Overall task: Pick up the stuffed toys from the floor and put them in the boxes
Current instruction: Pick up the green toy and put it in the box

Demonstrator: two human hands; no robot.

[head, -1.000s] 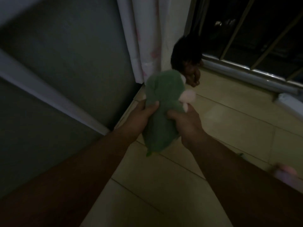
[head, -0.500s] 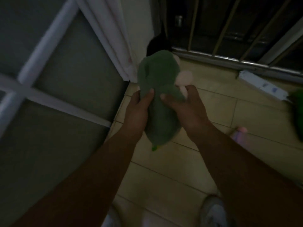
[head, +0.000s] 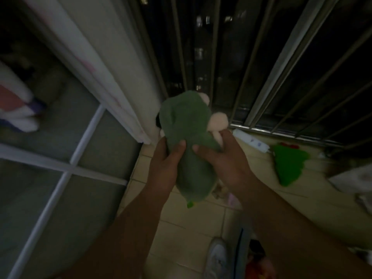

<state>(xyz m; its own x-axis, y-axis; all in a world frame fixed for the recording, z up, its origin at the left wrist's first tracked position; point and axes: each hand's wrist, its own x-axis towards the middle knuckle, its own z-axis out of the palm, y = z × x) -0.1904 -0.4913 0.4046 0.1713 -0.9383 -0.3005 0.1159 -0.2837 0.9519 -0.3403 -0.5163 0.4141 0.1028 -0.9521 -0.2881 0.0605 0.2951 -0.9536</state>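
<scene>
Green stuffed toy (head: 187, 125) upright (head up), clasped by left hand (head: 166, 160) and right hand (head: 224, 161)

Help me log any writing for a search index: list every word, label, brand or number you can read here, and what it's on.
No text here can be read.
white strip on the floor by the window bars: small bluish marks, too blurred to read.
curtain: faint pink marks, blurred; cannot tell if pattern or lettering.
green stuffed toy: no tag or label shows.
</scene>
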